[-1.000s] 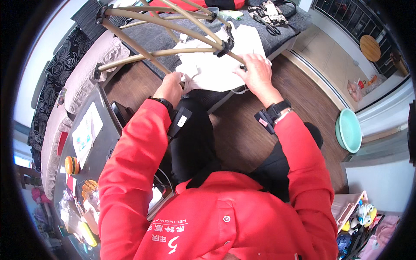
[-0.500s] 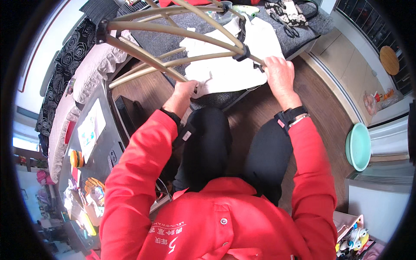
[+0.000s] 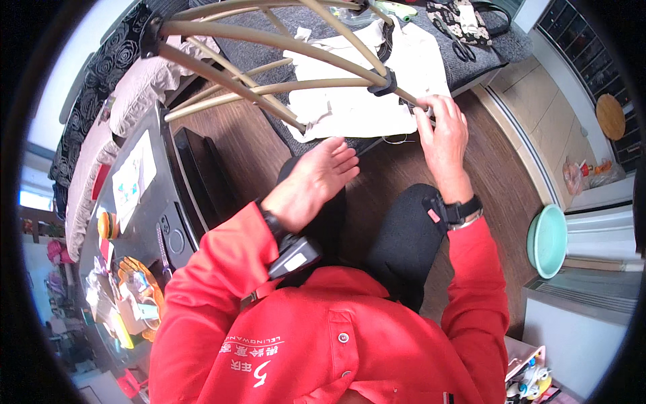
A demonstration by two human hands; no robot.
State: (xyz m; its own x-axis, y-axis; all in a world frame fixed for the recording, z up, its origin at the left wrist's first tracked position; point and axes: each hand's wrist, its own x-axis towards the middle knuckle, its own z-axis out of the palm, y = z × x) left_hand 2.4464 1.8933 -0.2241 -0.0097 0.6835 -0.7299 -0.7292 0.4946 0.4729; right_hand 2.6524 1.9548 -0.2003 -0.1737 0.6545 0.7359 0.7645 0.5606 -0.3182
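Wood floor underfoot: right hand (image 3: pixel 444 131) pinches the white cloth (image 3: pixel 350 101); left hand (image 3: pixel 313 182) hovers open, should steady the tan frame (image 3: pixel 269 40).

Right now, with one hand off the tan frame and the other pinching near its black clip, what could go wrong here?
Only the right hand touches the tan tube frame, pinching at the rod end beside the black clip; the left hand hangs open and free above the knee. The frame might swing or slide off the white cloth. The fingers sit close to that joint and could get nipped. The scissors lie on the grey mat just beyond, so a blind reach may meet the blades.
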